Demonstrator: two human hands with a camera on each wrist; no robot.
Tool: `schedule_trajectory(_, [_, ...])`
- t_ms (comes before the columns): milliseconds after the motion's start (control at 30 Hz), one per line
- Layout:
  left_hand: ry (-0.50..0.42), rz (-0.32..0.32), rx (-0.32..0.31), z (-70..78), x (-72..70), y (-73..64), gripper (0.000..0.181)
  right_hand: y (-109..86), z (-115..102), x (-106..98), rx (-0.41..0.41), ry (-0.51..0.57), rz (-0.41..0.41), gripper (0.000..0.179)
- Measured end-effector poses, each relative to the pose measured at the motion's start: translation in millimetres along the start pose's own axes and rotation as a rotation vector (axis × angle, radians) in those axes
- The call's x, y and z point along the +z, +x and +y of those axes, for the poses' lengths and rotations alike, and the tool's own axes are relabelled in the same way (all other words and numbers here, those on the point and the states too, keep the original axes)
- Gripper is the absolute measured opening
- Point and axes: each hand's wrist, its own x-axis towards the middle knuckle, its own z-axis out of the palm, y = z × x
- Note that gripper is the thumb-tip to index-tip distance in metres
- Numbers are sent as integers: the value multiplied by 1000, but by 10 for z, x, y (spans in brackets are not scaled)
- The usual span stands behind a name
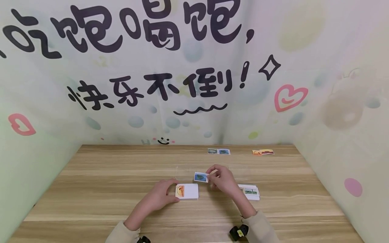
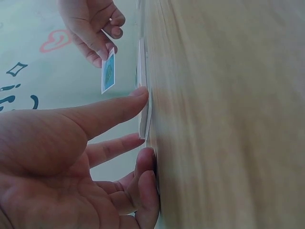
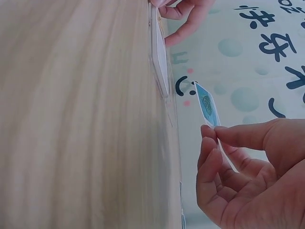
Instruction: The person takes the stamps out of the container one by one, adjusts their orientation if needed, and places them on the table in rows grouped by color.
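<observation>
You're at a small table booth, walled in on three sides. Ahead of you, a pale printed backdrop (image 1: 231, 128) stands right behind the far edge of the wood-grain table (image 1: 91, 192), and a left side panel (image 1: 36, 165) and a right side panel (image 1: 322, 158) angle in toward it. Soft creases show you it is hung cloth. Across it runs bold black Chinese lettering (image 1: 164, 91) about eating and drinking your fill and staying happy, with a pink heart (image 1: 287, 100), a smiley face (image 1: 163, 142) and pastel dots (image 1: 135, 122). Whether a home, shop or studio lies beyond, you can't tell here.
</observation>
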Motion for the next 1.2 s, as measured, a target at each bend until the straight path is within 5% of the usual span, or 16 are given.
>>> schedule_trajectory(1200, [1,-7,18,-9,-18,-5,56,145,-27,-7,-1,-31,38,6])
